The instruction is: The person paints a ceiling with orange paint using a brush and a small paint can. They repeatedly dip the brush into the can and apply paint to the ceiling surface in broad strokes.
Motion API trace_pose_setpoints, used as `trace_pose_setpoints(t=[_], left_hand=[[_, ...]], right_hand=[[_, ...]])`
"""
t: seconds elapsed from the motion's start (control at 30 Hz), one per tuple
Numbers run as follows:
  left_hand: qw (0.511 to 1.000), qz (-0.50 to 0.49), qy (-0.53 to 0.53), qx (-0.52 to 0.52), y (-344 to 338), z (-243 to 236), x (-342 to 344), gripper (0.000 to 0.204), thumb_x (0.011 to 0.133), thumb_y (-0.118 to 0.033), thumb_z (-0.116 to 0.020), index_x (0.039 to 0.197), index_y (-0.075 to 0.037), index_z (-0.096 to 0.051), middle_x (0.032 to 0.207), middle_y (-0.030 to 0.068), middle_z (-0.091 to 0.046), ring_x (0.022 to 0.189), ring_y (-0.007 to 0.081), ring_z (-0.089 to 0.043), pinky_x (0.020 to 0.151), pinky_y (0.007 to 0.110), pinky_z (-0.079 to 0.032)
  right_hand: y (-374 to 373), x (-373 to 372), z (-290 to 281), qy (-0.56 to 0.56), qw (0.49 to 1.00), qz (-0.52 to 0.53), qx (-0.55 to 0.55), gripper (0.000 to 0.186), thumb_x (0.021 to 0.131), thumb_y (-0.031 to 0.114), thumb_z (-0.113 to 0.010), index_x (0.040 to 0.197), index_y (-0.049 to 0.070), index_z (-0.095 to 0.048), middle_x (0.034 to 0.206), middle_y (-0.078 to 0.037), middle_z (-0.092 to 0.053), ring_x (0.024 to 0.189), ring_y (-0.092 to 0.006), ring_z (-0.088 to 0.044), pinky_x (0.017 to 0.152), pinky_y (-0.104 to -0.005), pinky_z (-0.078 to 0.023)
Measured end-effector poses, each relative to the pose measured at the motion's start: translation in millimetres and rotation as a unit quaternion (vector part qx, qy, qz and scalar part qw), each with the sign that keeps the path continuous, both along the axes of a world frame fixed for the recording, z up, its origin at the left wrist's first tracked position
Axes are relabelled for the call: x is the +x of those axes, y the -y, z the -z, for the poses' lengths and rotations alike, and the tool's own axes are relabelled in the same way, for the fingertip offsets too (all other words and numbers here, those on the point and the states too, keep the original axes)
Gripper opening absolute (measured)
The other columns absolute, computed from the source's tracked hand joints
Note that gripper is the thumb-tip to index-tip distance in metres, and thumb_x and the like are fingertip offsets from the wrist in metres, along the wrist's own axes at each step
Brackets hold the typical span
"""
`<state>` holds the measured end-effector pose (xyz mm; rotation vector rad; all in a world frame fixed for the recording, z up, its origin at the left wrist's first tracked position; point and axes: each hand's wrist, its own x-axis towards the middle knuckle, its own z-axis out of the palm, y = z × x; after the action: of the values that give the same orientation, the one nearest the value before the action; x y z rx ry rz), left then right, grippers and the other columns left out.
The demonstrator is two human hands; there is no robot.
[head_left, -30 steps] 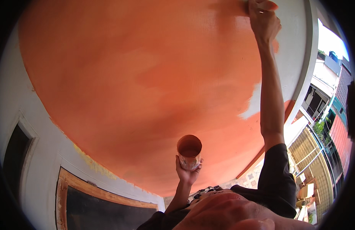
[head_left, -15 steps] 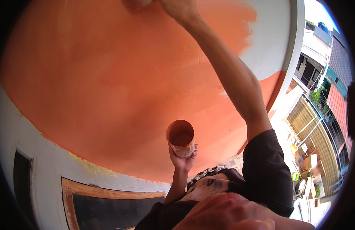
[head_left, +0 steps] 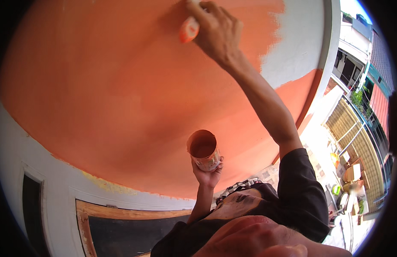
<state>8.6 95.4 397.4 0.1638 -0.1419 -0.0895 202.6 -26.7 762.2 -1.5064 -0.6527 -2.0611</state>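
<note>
A paint can (head_left: 208, 162) with orange paint inside is held upright by my left hand (head_left: 208, 176), whose fingers wrap round its lower part. Overhead, at the top of the picture, my right hand (head_left: 220, 36) is closed on a paintbrush (head_left: 189, 30). Its paint-smeared white and orange handle end points down toward me, and its bristles are not visible. Behind both hands spreads the wall (head_left: 121, 94), mostly covered in orange paint. A pale, unpainted patch (head_left: 299, 38) lies right of my right hand, with a ragged brushed edge.
Low on the left are a wooden-framed dark panel (head_left: 134, 213) and a narrow dark opening (head_left: 32, 210). A wall edge (head_left: 329, 43) runs down the right. Past it lie a sunlit yard with boxes (head_left: 352, 172), a woven fence (head_left: 357, 132) and neighbouring houses.
My right hand has come down and slightly right, its wrist turned, so the brush handle now shows instead of the bristles. The can stays nearly in place in my left hand.
</note>
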Motion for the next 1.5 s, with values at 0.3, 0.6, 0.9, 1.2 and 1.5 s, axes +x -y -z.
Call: trace_pose_setpoints(t=[0.3,0.6,0.9,1.2,1.5], left_hand=[[1.0,0.003,-0.014,0.027,-21,-23,-5,0.072,0.096,-0.061,-0.054,0.141,-0.005,-0.049,0.127,0.0214,-0.057,0.102,0.0341,-0.058,0.071,0.034,-0.054],[0.999,-0.043,-0.022,0.005,-33,-7,-18,0.071,0.096,-0.061,-0.053,0.141,-0.006,-0.049,0.129,0.0204,-0.055,0.102,0.034,-0.058,0.07,0.034,-0.053],[1.0,-0.022,0.01,-0.009,-31,1,-5,0.066,0.095,-0.051,-0.06,0.139,-0.001,-0.052,0.129,0.0239,-0.053,0.103,0.0336,-0.056,0.073,0.034,-0.055],[0.999,-0.048,0.014,-0.009,-34,-1,-11,0.069,0.092,-0.05,-0.065,0.139,-0.001,-0.052,0.128,0.0228,-0.053,0.101,0.0304,-0.054,0.073,0.033,-0.055],[0.997,-0.077,0.015,0.0,-39,9,-30,0.068,0.093,-0.049,-0.065,0.14,-0.002,-0.052,0.131,0.0237,-0.053,0.102,0.0333,-0.058,0.075,0.035,-0.057]], right_hand=[[-111,-82,-14,-0.109,0.894,-0.424,-0.096,0.025,0.077,0.008,-0.068,0.1,0.017,-0.067,0.071,-0.005,-0.069,0.06,-0.0288,-0.066,0.05,-0.0431,-0.048],[159,59,15,-0.067,0.927,-0.134,0.343,0.023,0.097,0.026,-0.07,0.096,0.003,-0.072,0.081,-0.012,-0.076,0.076,-0.0228,-0.074,0.067,-0.0365,-0.055],[-19,-25,46,-0.069,0.994,-0.081,0.007,0.028,0.077,0.008,-0.073,0.102,0.019,-0.068,0.092,-0.004,-0.071,0.073,-0.0234,-0.068,0.053,-0.0363,-0.052],[-90,-75,29,-0.138,0.909,-0.348,-0.182,0.021,0.084,0.013,-0.073,0.102,0.019,-0.065,0.077,-0.008,-0.068,0.064,-0.0237,-0.068,0.051,-0.036,-0.051],[214,73,41,-0.127,0.946,-0.083,0.286,0.036,0.093,0.039,-0.072,0.091,0.003,-0.072,0.083,-0.015,-0.075,0.073,-0.0263,-0.074,0.067,-0.0392,-0.055]])
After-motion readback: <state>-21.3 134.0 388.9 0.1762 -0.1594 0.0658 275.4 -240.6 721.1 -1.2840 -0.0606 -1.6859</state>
